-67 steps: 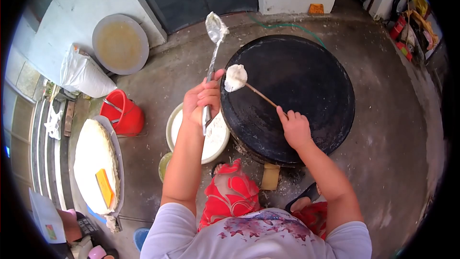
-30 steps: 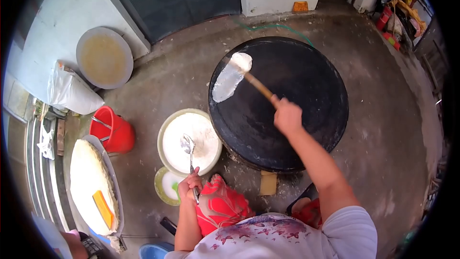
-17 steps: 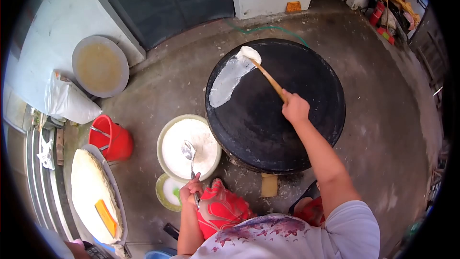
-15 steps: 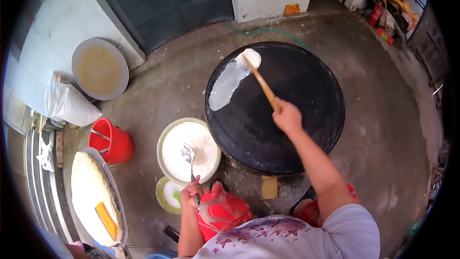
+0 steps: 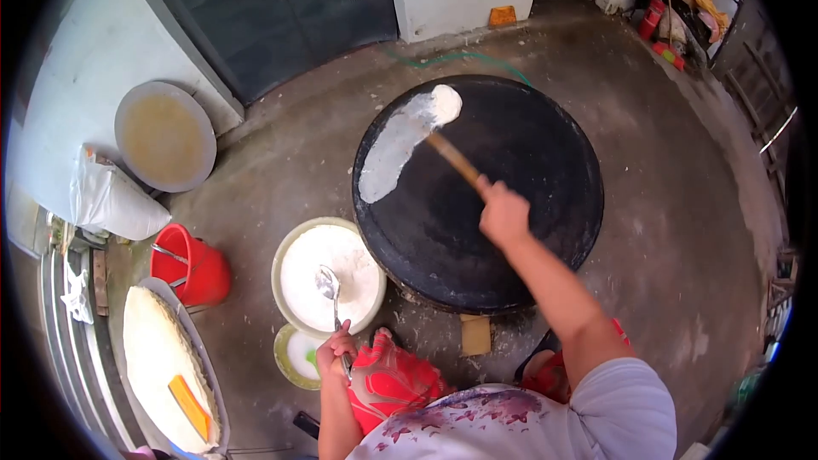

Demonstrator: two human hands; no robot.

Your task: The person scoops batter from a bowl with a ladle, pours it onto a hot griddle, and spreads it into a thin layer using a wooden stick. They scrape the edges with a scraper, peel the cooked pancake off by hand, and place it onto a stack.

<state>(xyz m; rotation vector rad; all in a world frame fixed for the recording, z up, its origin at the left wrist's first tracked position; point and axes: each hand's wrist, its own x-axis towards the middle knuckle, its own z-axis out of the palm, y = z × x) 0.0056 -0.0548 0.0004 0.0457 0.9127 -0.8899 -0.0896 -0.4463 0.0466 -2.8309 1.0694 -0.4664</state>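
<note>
One batter blob [image 5: 446,105] lies beyond-left of nearer right hand [image 5: 504,215], fingers closed round left-slanting wooden spreader [image 5: 456,158]; left hand [image 5: 337,347] grips spoon [image 5: 327,282].

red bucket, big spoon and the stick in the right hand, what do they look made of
The red bucket looks like smooth plastic: even colour, soft shine. The spoon seems polished metal, silvery with bright glints. The stick in the right hand is probably bare wood, tan and matt, though blur hides any grain.
</note>
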